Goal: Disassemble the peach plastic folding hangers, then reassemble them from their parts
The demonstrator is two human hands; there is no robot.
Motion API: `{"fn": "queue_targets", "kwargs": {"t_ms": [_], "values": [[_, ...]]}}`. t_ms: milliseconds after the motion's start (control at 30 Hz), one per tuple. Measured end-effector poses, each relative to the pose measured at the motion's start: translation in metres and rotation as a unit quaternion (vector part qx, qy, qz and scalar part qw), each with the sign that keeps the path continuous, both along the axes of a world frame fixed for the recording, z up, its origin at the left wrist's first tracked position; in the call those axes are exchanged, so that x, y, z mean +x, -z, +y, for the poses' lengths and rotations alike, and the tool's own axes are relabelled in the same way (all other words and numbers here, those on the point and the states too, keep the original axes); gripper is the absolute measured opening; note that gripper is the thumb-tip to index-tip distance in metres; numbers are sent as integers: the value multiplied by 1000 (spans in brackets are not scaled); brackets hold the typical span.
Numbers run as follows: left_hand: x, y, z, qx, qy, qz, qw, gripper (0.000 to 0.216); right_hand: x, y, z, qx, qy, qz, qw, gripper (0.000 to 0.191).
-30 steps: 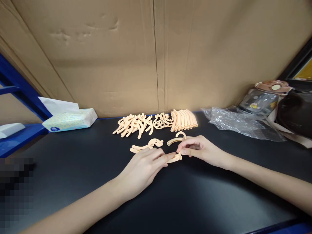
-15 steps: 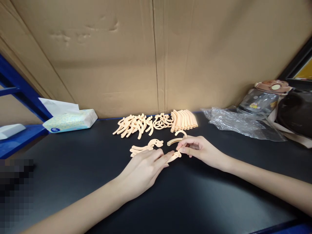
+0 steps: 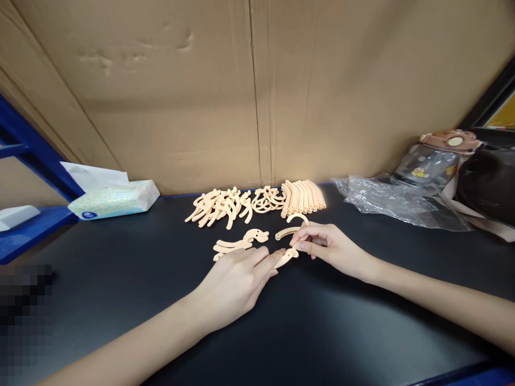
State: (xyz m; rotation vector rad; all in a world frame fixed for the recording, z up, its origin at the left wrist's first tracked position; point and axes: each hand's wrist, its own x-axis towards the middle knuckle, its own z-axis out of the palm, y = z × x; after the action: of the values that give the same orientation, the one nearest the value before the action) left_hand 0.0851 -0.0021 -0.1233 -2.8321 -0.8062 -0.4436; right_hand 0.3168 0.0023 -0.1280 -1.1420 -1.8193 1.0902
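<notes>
So, left hand [image 3: 237, 276]: reached in low over the tabletop [image 3: 322, 332], index finger and thumb closed around the near end of a pale piece [image 3: 286, 257]. Most of that end was hidden, tbh.
Right hand [image 3: 324, 242]: came in from the other side, thumb and index finger pinched together at the far tip of the same piece.
Piece: sat slanted between both hands, roughly front and center, with a small hole near its wider end. Couldn't tell if it touched the tabletop.
By the left knuckles: a few pale strips [image 3: 231, 245] plus a curvy bit [image 3: 255, 235] with dark holes, lying just beyond the hand, which partly covered them.
By the right fingers: a curved bar [image 3: 285, 233] and a hook [image 3: 296, 217], both running out of sight behind the hand. Touching it or not, no idea.
Back row: a messy pile [image 3: 219, 206] on the left, loops [image 3: 269, 199] in the middle, and a neat row of bent bars [image 3: 303, 198] on the right.
Left side: tissues [image 3: 116, 201], one sheet sticking up.
Right side: crumpled plastic [image 3: 398, 203], with a clear bottle [image 3: 430, 163] behind it and a dark bag [image 3: 488, 182] next to that.
Backdrop: cardboard [image 3: 181, 96], creased and seamed, upright behind everything.
</notes>
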Motion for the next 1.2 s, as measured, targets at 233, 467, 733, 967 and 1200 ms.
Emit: {"fn": "queue_targets", "kwargs": {"t_ms": [233,467,733,967,1200], "values": [[2,-6,-3,-94,-27,-22,995,23,0,-1,1,0,-3,-7,1000,25],[3,-5,-1,-105,-57,25,992,25,2,-2,2,6,-6,-43,999,27],[3,-3,3,-91,-93,9,991,21,1,-5,-3,2,-94,-49,994,22],[0,-4,5,-127,-48,-25,990,23,4,-4,4,-60,-13,64,996,22],[1,-8,1,-147,-17,-44,988,19,4,-8,4,-75,-23,67,995,21]]}}
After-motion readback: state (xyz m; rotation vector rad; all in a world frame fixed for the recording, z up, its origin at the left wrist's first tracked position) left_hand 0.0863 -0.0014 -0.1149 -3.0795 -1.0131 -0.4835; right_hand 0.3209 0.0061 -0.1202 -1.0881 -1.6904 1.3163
